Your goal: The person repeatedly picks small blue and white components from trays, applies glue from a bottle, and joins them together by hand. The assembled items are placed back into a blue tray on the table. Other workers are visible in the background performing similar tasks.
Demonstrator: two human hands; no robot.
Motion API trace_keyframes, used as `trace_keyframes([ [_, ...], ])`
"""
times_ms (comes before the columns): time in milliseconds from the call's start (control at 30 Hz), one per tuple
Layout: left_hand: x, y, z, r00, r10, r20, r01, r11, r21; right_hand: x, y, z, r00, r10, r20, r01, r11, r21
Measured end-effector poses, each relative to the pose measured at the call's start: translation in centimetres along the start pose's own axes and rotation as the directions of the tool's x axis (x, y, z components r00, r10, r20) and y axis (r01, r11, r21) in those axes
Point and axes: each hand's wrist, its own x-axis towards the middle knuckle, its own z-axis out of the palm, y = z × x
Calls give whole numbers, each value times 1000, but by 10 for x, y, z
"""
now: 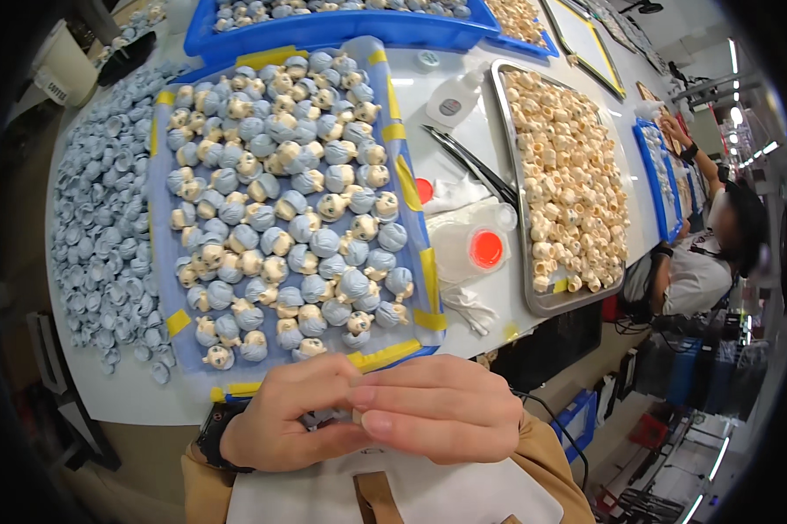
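Close to my body, in front of the tray's near edge, my two hands meet. My left hand (293,417) is curled with thumb and fingers closed, and a dark watch band sits on its wrist. My right hand (450,410) lies across its fingertips, its own fingers pressed together. Only a sliver of something small and pale shows between them; the hands hide the rest. Just beyond is a blue tray (424,306) with a cloth liner and yellow tape, holding many small doll heads (302,227) with light blue hair pieces.
Loose light blue hair shells (105,227) are heaped at the left. On the right, a metal tray (558,306) holds cream-coloured hollow head parts. Between them are black tweezers (476,162), a clear bottle (455,100) and a red-topped jar (485,249). Another person (708,253) works at far right.
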Motion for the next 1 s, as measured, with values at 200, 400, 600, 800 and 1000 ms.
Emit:
trace_keyframes([
  [200, 1, -6, 3, 993, 120, -2, -120, 992, -42, 10, 5, -28, 994, 23, 111, -25, 1000, 14],
  [400, -6, 0, 8, 986, -121, -116, 96, 974, -204, 10, 24, -73, 924, 270, -271, -381, 724, -575],
  [600, -2, -5, 3, 998, 39, -59, -44, 994, -101, 9, 34, -73, 954, 270, -131, -280, 647, -709],
  [800, -8, -5, 4, 995, -86, -56, 69, 964, -256, 8, 36, -72, 944, 309, -112, -296, 650, -700],
  [1000, -7, -10, -9, 989, 102, 111, -82, 982, -172, 7, 33, -73, 936, 326, -130, -321, 647, -691],
])
